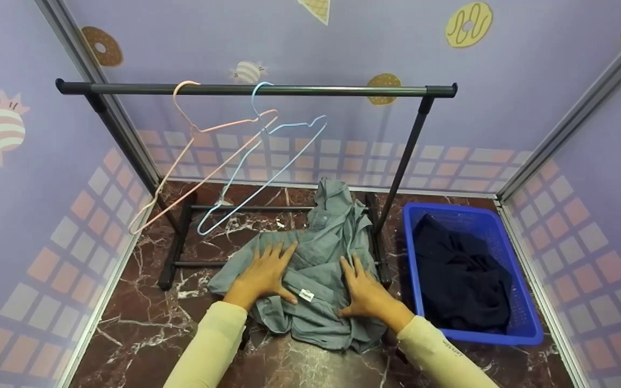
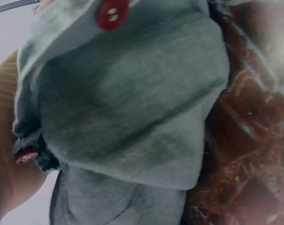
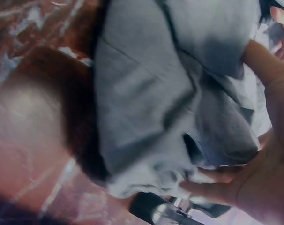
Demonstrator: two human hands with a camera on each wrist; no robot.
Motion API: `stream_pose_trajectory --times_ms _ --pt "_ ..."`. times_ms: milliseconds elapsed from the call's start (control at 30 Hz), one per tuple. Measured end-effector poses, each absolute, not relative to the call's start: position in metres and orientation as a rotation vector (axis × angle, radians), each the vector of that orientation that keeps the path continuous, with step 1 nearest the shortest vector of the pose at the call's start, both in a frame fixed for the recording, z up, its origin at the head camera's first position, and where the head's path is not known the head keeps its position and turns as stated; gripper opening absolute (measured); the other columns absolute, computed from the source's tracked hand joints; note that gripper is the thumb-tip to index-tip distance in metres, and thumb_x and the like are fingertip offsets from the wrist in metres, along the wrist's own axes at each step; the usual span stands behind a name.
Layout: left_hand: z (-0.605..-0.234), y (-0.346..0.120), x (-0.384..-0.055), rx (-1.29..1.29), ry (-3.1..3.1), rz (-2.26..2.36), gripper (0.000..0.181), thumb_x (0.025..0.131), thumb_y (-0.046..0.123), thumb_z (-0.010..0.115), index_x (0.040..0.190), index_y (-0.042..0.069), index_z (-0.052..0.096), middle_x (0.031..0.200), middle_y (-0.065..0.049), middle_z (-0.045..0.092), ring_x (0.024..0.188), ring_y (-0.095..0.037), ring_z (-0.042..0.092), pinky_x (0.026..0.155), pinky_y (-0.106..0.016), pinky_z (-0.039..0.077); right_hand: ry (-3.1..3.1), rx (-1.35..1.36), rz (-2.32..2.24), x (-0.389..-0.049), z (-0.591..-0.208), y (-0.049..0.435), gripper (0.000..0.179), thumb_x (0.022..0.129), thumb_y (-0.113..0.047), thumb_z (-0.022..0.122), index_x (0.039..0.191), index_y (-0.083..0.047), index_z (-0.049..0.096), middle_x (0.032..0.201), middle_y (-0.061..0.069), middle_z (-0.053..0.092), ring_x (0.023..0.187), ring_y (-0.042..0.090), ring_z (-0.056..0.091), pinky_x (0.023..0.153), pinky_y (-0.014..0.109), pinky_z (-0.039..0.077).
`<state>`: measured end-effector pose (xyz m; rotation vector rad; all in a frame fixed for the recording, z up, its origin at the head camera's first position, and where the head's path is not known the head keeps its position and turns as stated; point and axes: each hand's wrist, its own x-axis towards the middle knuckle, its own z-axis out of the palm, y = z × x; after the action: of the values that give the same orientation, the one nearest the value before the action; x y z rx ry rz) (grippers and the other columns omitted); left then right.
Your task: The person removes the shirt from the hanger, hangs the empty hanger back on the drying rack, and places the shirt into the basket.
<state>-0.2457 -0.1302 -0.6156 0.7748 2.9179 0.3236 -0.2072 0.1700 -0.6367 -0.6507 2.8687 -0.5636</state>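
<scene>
A crumpled grey-green shirt (image 1: 316, 258) lies over the base of the rack, with a small white label (image 1: 306, 295) showing near its middle. My left hand (image 1: 264, 272) rests on the shirt's left part, fingers spread. On the right part lies my right hand (image 1: 367, 293), its fingers also spread and the thumb toward the middle. Red buttons (image 2: 112, 14) show on the cloth in the left wrist view, where the left hand is mostly hidden. In the right wrist view the fingers (image 3: 212, 192) touch the folds of the shirt.
A black clothes rack (image 1: 310, 90) stands in front, bearing a pink hanger (image 1: 224, 170) and a blue hanger (image 1: 273, 180). To the right, a blue basket (image 1: 408, 253) contains dark clothing (image 1: 461, 275). Patterned wall panels (image 1: 310, 43) enclose the marbled floor (image 1: 143, 323) on three sides.
</scene>
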Motion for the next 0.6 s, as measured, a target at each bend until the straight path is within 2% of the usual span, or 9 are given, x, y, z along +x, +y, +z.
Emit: stream_pose_trajectory --times_ms 100,200,367,500,600 --pt "-0.6160 -0.1311 -0.2461 0.802 2.912 0.323 0.146 0.050 0.079 0.084 0.164 0.012 0.024 0.158 -0.027 0.041 0.143 -0.050 0.042 0.114 -0.076 0.031 2.871 -0.709 -0.598 -0.2081 -0.6410 0.1684 0.131 0.061 -0.034 0.100 0.162 -0.002 0.023 0.161 0.040 0.022 0.124 0.062 0.052 0.100 0.064 0.052" --pt "-0.6173 -0.1305 -0.2449 0.831 2.917 0.330 0.144 0.053 0.078 0.084 0.165 0.011 0.023 0.155 -0.026 0.045 0.140 -0.048 0.046 0.114 -0.071 0.036 2.909 -0.809 -0.600 -0.2081 -0.6444 0.1684 0.124 0.062 -0.022 0.100 0.159 0.003 0.027 0.151 0.041 0.036 0.124 0.058 0.055 0.101 0.060 0.052" --pt "-0.6187 -0.1299 -0.2442 0.901 2.954 0.328 0.139 0.057 0.075 0.086 0.164 0.009 0.025 0.146 -0.024 0.053 0.132 -0.046 0.053 0.111 -0.063 0.043 3.025 -1.017 -0.558 -0.2091 -0.6458 0.1677 0.109 0.060 -0.005 0.096 0.151 0.009 0.038 0.125 0.029 0.055 0.106 0.043 0.065 0.091 0.050 0.058" --pt "-0.6189 -0.1294 -0.2438 0.911 2.963 0.323 0.137 0.060 0.075 0.084 0.163 0.008 0.026 0.143 -0.023 0.055 0.131 -0.044 0.054 0.112 -0.062 0.043 3.123 -1.100 -0.432 -0.2088 -0.6443 0.1680 0.097 0.061 -0.009 0.094 0.146 0.005 0.048 0.119 0.023 0.059 0.096 0.039 0.065 0.082 0.049 0.060" --pt "-0.6182 -0.1296 -0.2428 0.898 2.962 0.324 0.134 0.062 0.077 0.082 0.163 0.009 0.026 0.143 -0.022 0.054 0.131 -0.044 0.054 0.113 -0.061 0.043 3.205 -1.085 -0.324 -0.2071 -0.6421 0.1705 0.093 0.064 -0.021 0.095 0.144 0.001 0.053 0.127 0.023 0.061 0.102 0.044 0.065 0.081 0.055 0.059"
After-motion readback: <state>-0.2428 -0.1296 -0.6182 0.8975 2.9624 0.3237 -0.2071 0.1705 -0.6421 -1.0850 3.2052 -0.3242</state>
